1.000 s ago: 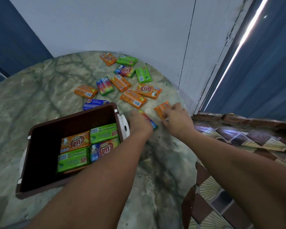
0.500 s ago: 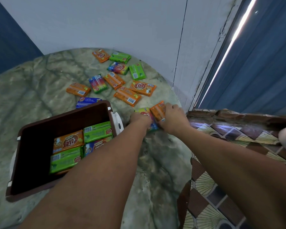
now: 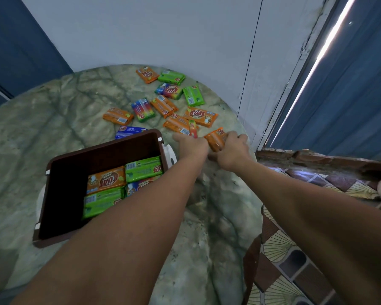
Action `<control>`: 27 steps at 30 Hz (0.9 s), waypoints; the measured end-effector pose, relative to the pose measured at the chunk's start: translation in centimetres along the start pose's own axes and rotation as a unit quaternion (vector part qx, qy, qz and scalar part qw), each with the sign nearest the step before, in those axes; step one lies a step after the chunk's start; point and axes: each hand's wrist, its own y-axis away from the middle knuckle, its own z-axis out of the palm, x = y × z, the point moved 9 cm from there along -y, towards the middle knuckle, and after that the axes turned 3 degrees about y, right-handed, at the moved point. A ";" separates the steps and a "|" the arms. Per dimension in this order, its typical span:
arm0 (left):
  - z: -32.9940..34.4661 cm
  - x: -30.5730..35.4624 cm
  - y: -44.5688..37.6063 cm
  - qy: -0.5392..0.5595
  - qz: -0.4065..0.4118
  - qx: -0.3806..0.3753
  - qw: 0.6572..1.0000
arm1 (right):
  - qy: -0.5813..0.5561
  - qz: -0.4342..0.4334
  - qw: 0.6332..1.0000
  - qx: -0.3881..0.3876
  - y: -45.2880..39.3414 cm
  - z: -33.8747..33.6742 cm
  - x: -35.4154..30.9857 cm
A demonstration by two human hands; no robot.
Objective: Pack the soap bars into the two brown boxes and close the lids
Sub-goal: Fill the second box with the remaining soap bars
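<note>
One brown box (image 3: 101, 149) stands open on the table, left of my arms. It holds several soap bars: an orange one (image 3: 106, 179), two green ones (image 3: 143, 168) and a blue one partly under my left forearm. My left hand (image 3: 191, 144) is just right of the box, shut on a multicolour soap bar (image 3: 193, 129) that stands on edge. My right hand (image 3: 233, 150) touches the left one and grips an orange soap bar (image 3: 216, 140). Several loose bars (image 3: 163, 106) lie beyond the hands. No second box is in view.
The round green marble table (image 3: 53, 128) meets a white wall behind and a blue door (image 3: 339, 95) at the right. A white latch (image 3: 170, 153) sticks out of the box's right side. A patterned cloth (image 3: 284, 249) covers a surface at the lower right.
Both hands closed on the two bars near the table's right edge and drew together. The multicolour bar went from lying flat to standing on edge, and the orange bar is lifted.
</note>
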 end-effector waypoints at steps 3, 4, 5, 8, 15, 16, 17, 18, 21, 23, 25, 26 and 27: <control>-0.8 1.8 1.1 0.005 0.028 -0.008 1.000 | -0.025 -0.022 0.999 0.007 0.5 -0.2 -2.2; -1.0 2.4 1.4 0.011 0.038 -0.012 0.999 | -0.027 -0.032 0.999 0.013 0.7 -0.4 -2.8; -1.4 3.0 1.8 0.023 0.045 -0.016 0.999 | -0.032 -0.040 0.999 0.020 1.0 -0.7 -3.5; -3.1 4.5 2.7 0.042 0.075 -0.021 0.996 | -0.048 -0.047 0.997 0.037 2.3 -1.4 -5.4; -10.6 6.2 3.5 0.082 0.138 0.013 0.987 | -0.051 -0.112 0.991 0.051 4.9 -1.1 -11.0; -12.1 6.0 3.4 0.085 0.145 0.021 0.986 | -0.053 -0.123 0.990 0.046 5.4 -0.6 -12.0; -13.6 5.8 3.3 0.084 0.151 0.031 0.985 | -0.051 -0.137 0.988 0.041 5.9 -0.1 -13.0; -15.2 5.4 3.0 0.080 0.153 0.045 0.984 | -0.046 -0.150 0.987 0.035 6.4 0.5 -14.0; -19.7 3.7 2.3 0.036 0.140 0.085 0.986 | -0.021 -0.193 0.981 0.019 7.9 2.5 -16.9; -22.2 2.4 1.9 0.000 0.137 0.108 0.985 | 0.016 -0.235 0.972 0.016 9.0 3.8 -18.5; -24.4 0.9 1.4 -0.045 0.143 0.112 0.982 | 0.080 -0.283 0.956 0.010 10.0 5.4 -19.8; -25.2 0.3 1.4 -0.076 0.147 0.104 0.981 | 0.119 -0.304 0.945 0.001 10.4 6.3 -20.3; -25.8 -0.5 1.1 -0.111 0.155 0.092 0.977 | 0.159 -0.320 0.934 -0.011 10.6 7.1 -20.7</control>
